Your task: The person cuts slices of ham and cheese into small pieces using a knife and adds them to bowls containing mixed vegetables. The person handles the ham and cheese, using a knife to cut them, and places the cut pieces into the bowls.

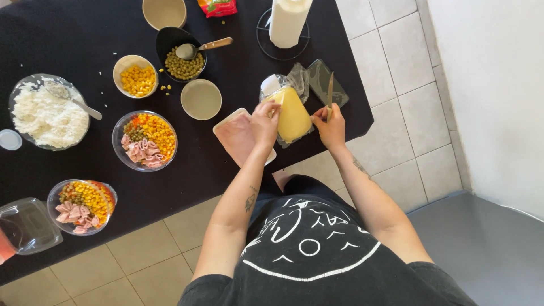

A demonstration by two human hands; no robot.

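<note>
Head view: cheese block [293, 116] under left hand [264, 122], knife [330, 93] in right hand [331, 127]

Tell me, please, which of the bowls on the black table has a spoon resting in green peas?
The black bowl near the table's far edge; its wooden-handled spoon lies on the peas. The other spoon sits in the rice bowl.

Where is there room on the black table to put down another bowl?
The near table edge is bare, between the two mixed bowls and the ham tray. The far left corner, beyond the rice bowl, is bare too. It is crowded around the peas, corn and by the hands: left hand on the cheese, right hand holding a knife.
</note>
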